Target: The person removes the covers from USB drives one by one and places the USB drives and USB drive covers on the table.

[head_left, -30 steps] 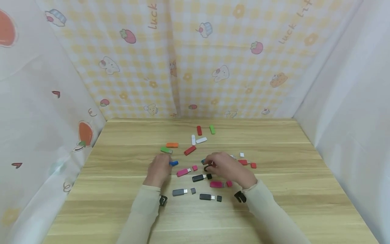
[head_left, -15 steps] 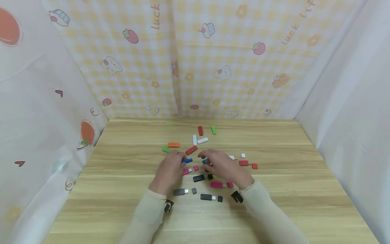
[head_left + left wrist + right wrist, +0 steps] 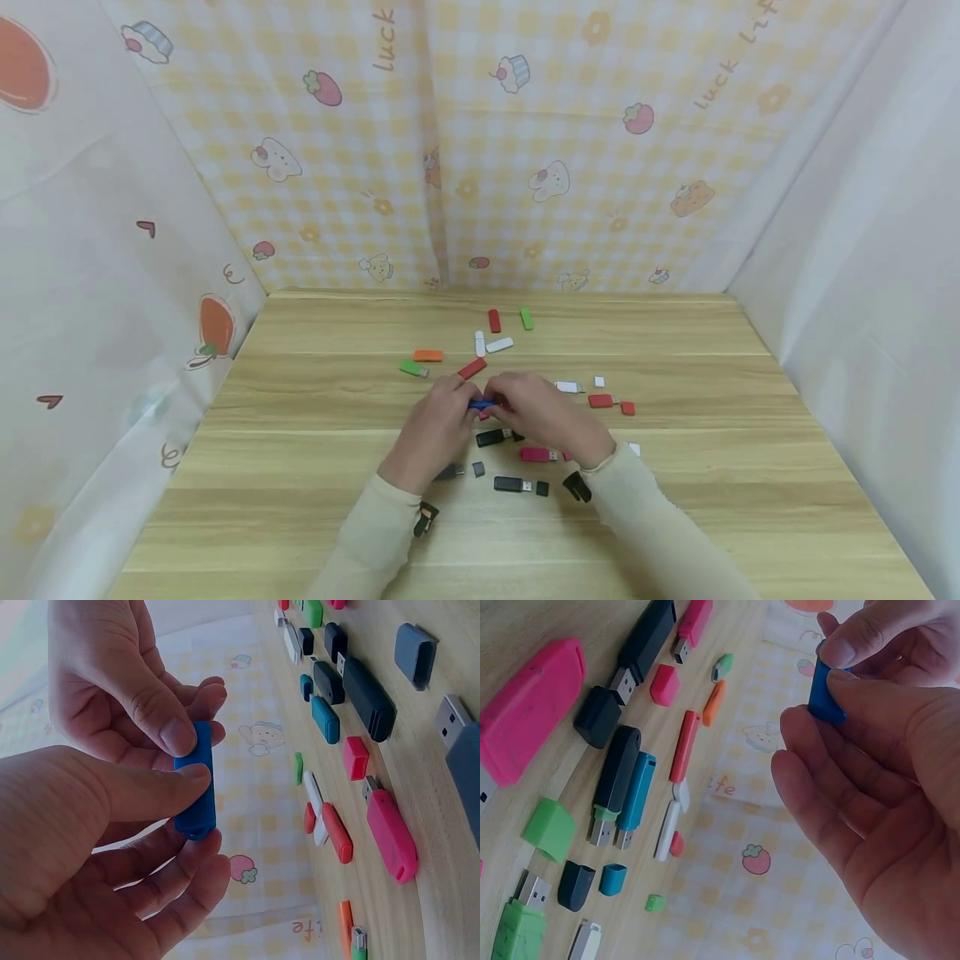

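In front of me both hands meet over the middle of the wooden table, holding one blue USB stick (image 3: 482, 404). My left hand (image 3: 438, 421) pinches one end between thumb and fingers. The other end is pinched by my right hand (image 3: 547, 412), its thumb close to the left thumb in the left wrist view. No metal plug shows on the blue stick (image 3: 196, 810). Below the hands, in the right wrist view, a teal USB stick (image 3: 637, 791) lies uncapped beside a dark one (image 3: 616, 769). A small teal cap (image 3: 613, 879) lies near their plugs.
Uncapped sticks with caps close by lie around: a black stick (image 3: 513, 484), a pink one (image 3: 535, 455), a red one (image 3: 601, 401). Farther back are an orange stick (image 3: 428, 356), a green one (image 3: 413, 368) and a white one (image 3: 498, 344). A patterned curtain (image 3: 480, 167) stands behind.
My left hand has carried the blue USB stick rightward. My right hand, which was over the teal stick with fingers spread half a second ago, now pinches the blue stick's other end.
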`<action>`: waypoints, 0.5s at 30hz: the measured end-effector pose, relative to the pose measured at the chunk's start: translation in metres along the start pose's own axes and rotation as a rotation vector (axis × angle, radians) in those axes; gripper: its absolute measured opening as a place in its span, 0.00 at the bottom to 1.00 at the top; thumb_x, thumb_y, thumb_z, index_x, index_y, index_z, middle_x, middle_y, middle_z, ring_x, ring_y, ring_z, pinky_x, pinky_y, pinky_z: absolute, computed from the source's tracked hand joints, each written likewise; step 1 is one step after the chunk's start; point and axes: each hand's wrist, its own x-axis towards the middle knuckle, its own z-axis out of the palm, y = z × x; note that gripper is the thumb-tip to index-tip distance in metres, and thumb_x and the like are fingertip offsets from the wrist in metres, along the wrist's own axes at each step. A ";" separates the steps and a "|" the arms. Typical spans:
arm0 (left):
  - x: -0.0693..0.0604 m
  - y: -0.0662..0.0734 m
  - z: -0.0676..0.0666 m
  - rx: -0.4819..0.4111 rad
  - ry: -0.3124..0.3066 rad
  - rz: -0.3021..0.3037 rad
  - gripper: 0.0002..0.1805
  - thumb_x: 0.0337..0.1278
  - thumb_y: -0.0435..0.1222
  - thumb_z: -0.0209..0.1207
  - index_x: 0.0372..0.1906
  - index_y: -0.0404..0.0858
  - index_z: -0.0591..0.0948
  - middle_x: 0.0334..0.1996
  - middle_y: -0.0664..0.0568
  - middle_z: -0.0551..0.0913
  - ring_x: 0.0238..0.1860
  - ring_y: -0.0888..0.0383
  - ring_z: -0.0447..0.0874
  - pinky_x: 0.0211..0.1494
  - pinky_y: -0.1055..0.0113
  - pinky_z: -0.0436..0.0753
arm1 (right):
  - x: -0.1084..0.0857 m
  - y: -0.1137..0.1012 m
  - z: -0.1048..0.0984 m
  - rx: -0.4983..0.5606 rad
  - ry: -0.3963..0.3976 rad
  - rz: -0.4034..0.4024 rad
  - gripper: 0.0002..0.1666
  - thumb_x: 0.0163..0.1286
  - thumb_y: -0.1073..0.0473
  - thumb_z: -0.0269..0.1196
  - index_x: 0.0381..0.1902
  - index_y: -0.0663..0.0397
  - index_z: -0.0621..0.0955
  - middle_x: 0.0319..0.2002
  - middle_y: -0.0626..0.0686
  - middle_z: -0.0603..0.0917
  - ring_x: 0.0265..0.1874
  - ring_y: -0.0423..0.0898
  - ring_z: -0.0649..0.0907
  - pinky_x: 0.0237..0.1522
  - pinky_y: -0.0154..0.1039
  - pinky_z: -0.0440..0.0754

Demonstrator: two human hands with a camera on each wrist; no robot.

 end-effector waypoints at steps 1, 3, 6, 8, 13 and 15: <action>0.000 0.000 0.000 -0.002 0.002 0.001 0.05 0.68 0.29 0.71 0.45 0.36 0.89 0.45 0.47 0.87 0.44 0.52 0.83 0.52 0.57 0.91 | 0.000 0.000 0.000 0.000 0.000 -0.001 0.04 0.75 0.61 0.72 0.45 0.53 0.89 0.35 0.46 0.88 0.29 0.38 0.80 0.35 0.28 0.83; -0.001 0.000 0.001 -0.005 0.004 0.003 0.05 0.68 0.30 0.71 0.45 0.36 0.89 0.44 0.47 0.87 0.43 0.53 0.82 0.52 0.58 0.91 | 0.000 0.001 0.000 0.000 -0.002 -0.007 0.04 0.75 0.61 0.72 0.45 0.53 0.89 0.36 0.46 0.88 0.30 0.38 0.80 0.35 0.28 0.83; -0.001 0.000 0.002 -0.005 0.004 0.007 0.04 0.69 0.31 0.70 0.44 0.36 0.88 0.43 0.48 0.86 0.42 0.54 0.81 0.50 0.59 0.90 | -0.001 0.001 0.000 -0.003 -0.004 -0.008 0.03 0.76 0.61 0.71 0.45 0.53 0.89 0.36 0.45 0.88 0.30 0.38 0.80 0.36 0.28 0.83; -0.001 0.000 0.002 -0.001 0.005 0.013 0.04 0.69 0.31 0.70 0.44 0.36 0.88 0.42 0.49 0.86 0.42 0.55 0.81 0.49 0.59 0.90 | -0.001 0.001 0.000 -0.004 -0.004 -0.005 0.03 0.76 0.61 0.71 0.45 0.52 0.89 0.36 0.45 0.88 0.31 0.38 0.80 0.36 0.28 0.83; -0.003 -0.001 0.002 0.022 0.017 0.040 0.03 0.67 0.32 0.72 0.41 0.37 0.88 0.40 0.51 0.86 0.41 0.56 0.80 0.47 0.61 0.90 | -0.003 0.003 0.003 -0.006 0.010 -0.019 0.03 0.75 0.61 0.72 0.44 0.51 0.88 0.37 0.45 0.88 0.31 0.37 0.81 0.38 0.28 0.84; -0.003 -0.001 0.001 0.034 0.021 0.053 0.03 0.67 0.32 0.72 0.40 0.38 0.88 0.39 0.51 0.86 0.41 0.56 0.80 0.47 0.61 0.90 | -0.003 0.004 0.005 -0.012 0.020 -0.036 0.03 0.74 0.62 0.72 0.44 0.52 0.88 0.37 0.45 0.88 0.31 0.36 0.81 0.38 0.28 0.85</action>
